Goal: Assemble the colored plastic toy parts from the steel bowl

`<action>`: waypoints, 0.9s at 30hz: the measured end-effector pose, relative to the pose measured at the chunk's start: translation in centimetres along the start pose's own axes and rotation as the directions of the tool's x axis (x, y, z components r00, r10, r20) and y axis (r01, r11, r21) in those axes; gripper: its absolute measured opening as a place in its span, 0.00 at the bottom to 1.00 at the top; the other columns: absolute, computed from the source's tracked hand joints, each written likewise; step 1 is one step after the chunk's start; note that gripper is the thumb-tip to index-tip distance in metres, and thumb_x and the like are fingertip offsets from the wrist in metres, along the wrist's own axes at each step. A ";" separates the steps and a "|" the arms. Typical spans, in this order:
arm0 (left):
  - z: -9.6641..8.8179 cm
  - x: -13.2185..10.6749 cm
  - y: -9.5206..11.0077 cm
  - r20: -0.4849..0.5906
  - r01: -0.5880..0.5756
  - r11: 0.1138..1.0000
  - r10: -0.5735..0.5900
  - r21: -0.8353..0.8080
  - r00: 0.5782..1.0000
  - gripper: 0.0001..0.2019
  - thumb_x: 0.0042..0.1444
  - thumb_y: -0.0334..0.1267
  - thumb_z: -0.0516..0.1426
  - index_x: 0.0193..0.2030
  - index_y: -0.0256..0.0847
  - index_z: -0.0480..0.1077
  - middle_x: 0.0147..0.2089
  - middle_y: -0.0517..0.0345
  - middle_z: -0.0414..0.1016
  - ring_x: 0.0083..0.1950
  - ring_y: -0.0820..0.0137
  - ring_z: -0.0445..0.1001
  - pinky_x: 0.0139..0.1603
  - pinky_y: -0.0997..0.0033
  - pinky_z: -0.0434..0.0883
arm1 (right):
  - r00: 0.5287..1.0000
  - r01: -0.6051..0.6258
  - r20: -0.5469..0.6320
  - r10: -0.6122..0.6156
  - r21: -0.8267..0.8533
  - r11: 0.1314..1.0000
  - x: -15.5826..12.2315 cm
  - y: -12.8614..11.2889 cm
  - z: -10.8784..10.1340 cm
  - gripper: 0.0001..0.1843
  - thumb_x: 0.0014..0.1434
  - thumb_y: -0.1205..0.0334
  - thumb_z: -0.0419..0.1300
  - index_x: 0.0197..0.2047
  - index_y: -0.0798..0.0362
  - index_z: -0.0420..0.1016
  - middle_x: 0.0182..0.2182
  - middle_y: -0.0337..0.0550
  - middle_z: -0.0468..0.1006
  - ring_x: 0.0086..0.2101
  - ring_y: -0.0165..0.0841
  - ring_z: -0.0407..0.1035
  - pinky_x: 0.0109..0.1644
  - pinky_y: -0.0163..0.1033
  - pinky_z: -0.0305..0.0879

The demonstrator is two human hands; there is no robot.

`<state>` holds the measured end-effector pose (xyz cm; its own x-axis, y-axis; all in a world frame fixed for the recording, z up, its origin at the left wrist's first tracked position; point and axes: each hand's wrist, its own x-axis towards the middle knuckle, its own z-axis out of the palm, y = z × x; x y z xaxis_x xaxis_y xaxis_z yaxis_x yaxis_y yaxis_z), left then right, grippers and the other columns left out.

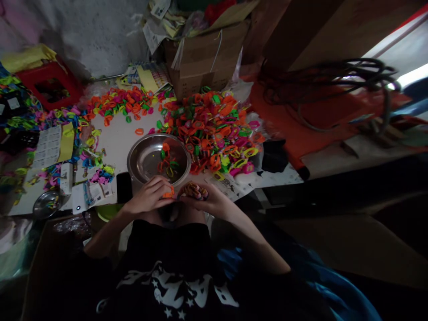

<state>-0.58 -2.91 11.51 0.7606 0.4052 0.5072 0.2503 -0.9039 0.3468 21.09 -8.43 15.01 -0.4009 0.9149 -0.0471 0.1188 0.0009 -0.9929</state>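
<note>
The round shiny steel bowl [147, 156] stands on the white table top [117, 138], and I use it as the landmark. Just in front of the bowl, at its near rim, the two hands meet. The left hand [149, 196] has the fingers curled, and it pinches a small orange plastic ring [169, 194] between the fingertips. The right hand [207, 200] is closed around a bunch of small orange and yellow rings [194, 190], which sticks out from the top of the fist. The ring and the bunch are very near to each other; I cannot tell if they touch.

Inside the bowl, on its right part, lie a few loose rings [167, 160] in orange, green and yellow. To the right of the bowl and behind it is a big heap of neon plastic rings [214, 129], mostly orange, pink and green, which reaches the bowl's rim. Behind the bowl to the left is a second, flatter heap of orange and pink rings [120, 101]. Behind the big heap stands a brown cardboard box [207, 58]. To the left of the bowl lie white paper cards [48, 145] and more small colourful pieces. Far to the left, nearer to the person, is a small steel dish [45, 204]. Directly left of the bowl lies a black flat object [123, 187]; it is too dark to say what it is.
</note>
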 end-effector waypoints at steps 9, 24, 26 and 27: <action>-0.7 0.6 0.9 0.009 -0.039 0.990 0.038 0.134 0.999 0.10 0.63 0.40 0.52 0.46 0.36 0.63 0.37 0.53 0.68 0.41 0.68 0.67 0.43 0.67 0.69 | 0.999 -0.026 -0.019 0.028 0.078 0.997 0.4 -0.3 0.2 0.14 0.53 0.54 0.62 0.36 0.56 0.70 0.27 0.38 0.71 0.27 0.27 0.64 0.31 0.32 0.62; 3.4 -2.7 0.8 0.190 0.204 0.979 -0.195 -0.028 0.962 0.16 0.61 0.50 0.53 0.33 0.37 0.66 0.34 0.54 0.70 0.41 0.66 0.67 0.47 0.64 0.63 | 0.975 -0.222 0.009 0.223 0.146 0.964 0.3 5.3 1.2 0.16 0.52 0.50 0.61 0.30 0.56 0.66 0.20 0.34 0.64 0.21 0.25 0.57 0.24 0.31 0.56; 3.6 -3.3 0.0 0.286 0.318 0.931 -0.260 -0.180 0.922 0.18 0.57 0.54 0.57 0.39 0.38 0.68 0.40 0.53 0.71 0.46 0.65 0.68 0.51 0.65 0.64 | 0.959 -0.232 0.171 0.225 0.019 0.973 0.4 6.1 0.5 0.15 0.52 0.51 0.61 0.29 0.56 0.67 0.21 0.35 0.66 0.23 0.26 0.59 0.27 0.32 0.59; 3.6 -3.6 -0.7 0.330 0.390 0.888 -0.303 -0.243 0.894 0.19 0.56 0.54 0.56 0.42 0.39 0.68 0.43 0.53 0.71 0.48 0.65 0.68 0.52 0.65 0.64 | 0.946 -0.210 0.242 0.216 -0.049 0.976 0.5 6.3 0.0 0.14 0.51 0.52 0.61 0.29 0.56 0.68 0.21 0.35 0.67 0.24 0.26 0.59 0.30 0.33 0.61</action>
<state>-1.29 -4.18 6.58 0.8017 0.5911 0.0885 0.3736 -0.6112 0.6978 21.61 -8.00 8.74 -0.5737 0.7677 -0.2855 0.2450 -0.1718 -0.9542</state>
